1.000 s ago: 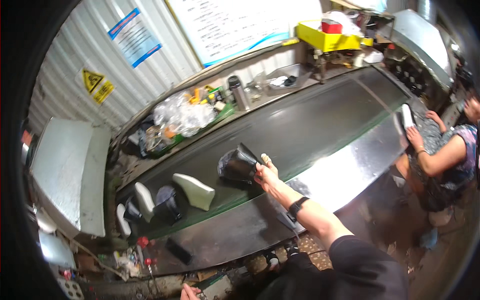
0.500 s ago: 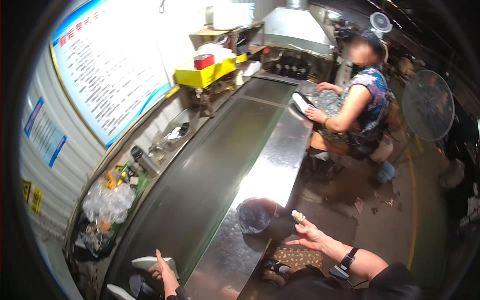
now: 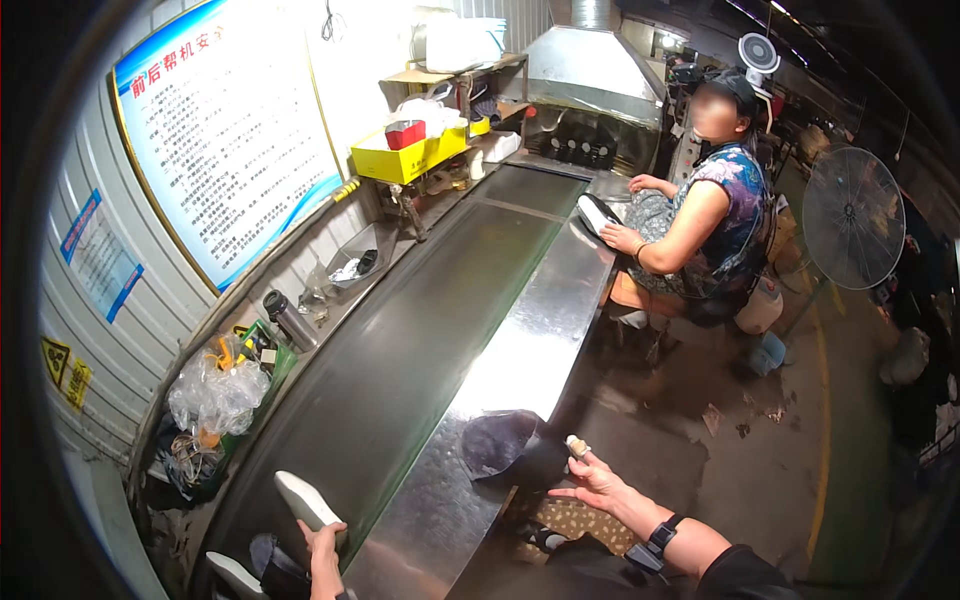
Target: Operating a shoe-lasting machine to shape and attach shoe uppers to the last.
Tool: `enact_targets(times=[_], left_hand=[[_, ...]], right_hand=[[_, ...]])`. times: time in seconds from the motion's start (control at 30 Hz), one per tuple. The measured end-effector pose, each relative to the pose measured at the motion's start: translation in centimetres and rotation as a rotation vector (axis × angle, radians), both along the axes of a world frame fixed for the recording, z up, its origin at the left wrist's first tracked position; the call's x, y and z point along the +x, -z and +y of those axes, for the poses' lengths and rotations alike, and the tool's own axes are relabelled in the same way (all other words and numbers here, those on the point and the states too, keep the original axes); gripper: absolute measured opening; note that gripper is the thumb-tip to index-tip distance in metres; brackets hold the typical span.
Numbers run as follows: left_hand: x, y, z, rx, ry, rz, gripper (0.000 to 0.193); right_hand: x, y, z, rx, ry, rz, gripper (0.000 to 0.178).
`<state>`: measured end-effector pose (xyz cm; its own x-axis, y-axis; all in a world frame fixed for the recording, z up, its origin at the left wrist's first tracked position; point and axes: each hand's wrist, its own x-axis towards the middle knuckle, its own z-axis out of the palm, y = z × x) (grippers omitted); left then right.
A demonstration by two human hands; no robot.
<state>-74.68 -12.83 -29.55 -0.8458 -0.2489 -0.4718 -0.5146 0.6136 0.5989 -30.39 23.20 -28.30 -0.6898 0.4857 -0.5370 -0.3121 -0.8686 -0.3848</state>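
My left hand (image 3: 324, 548) is closed on the near end of a white shoe sole (image 3: 304, 497), which lies slantwise over the dark conveyor belt (image 3: 390, 330). Beside that hand are a second white sole (image 3: 236, 574) and a dark piece (image 3: 268, 556), partly cut off by the picture's lower edge. My right hand (image 3: 598, 486) is raised off the metal table's right edge, fingers apart, gripping nothing. A pale wrap covers one of its fingertips. Nearest to it, a dark grey rounded piece (image 3: 495, 443) sits at the table's edge; its kind is unclear.
Along the belt's right runs a shiny metal table (image 3: 520, 345). Further up sits a co-worker (image 3: 725, 200) holding a dark shoe with a white sole (image 3: 598, 214). A thermos (image 3: 290, 318), plastic bags (image 3: 215, 390) and a yellow box (image 3: 410, 155) line the left ledge. A caged fan (image 3: 853, 218) stands right.
My left hand has closed on the white sole, which has turned to point up along the belt. My right hand appears slightly lower and further left, its fingers still apart.
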Motion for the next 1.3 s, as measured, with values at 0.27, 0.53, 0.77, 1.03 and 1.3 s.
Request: enact_targets(times=[0.27,0.53,0.77,1.03,1.3], left_hand=[[15.4,-14.2,4.0,-0.631,1.021,0.812,0.077],[23.9,-4.5,9.8,-0.403,1.312,1.307,0.056],[27.6,-6.2,12.9,-0.132,1.363,1.121,0.040],[19.8,-15.2,14.3,1.110,0.133,-0.519,0.040],[19.8,-12.6,10.1,1.054,0.043,-0.102,0.034]], right_hand=[[-3.4,-3.6,1.8,0.092,-0.077,-0.088,0.049],[-6.4,-2.4,3.4,0.181,-0.098,-0.157,0.042],[-7.3,-4.4,3.2,0.249,-0.039,-0.171,0.034],[-8.4,-11.9,-4.5,0.434,-0.368,0.086,0.054],[-8.9,-10.4,-7.1,0.687,-0.504,0.139,0.061]])
